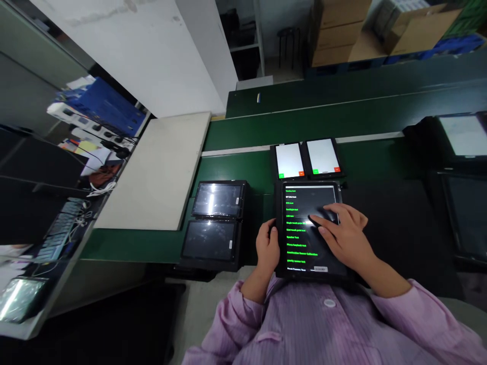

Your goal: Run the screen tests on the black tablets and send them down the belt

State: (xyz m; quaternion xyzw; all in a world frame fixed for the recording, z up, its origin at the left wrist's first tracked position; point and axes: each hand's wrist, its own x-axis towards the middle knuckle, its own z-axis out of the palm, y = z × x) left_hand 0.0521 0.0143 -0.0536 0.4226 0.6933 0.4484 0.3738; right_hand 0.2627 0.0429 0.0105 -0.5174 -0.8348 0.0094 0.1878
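Note:
A large black tablet (pixel 304 233) is tilted up in front of my body, its dark screen showing a list of mostly green test lines with a few in white. My left hand (pixel 268 246) grips its left edge, with some fingers hidden behind the frame. Over the right half of the screen is my right hand (pixel 348 235), its fingers apart and the index finger stretched toward the list; whether the fingertip touches the glass I cannot tell. Just beyond stand two smaller tablets, a left one (pixel 289 159) and a right one (pixel 322 156), with white screens and green and red corner buttons.
Left of me, two dark-screened tablets (pixel 218 199) lie on the green table (pixel 152 246). A pale board (pixel 160 167) covers the table's left end. More devices (pixel 466 134) stand at the right. Cardboard boxes (pixel 338 30) are stacked at the back, near a white pillar (pixel 167 56).

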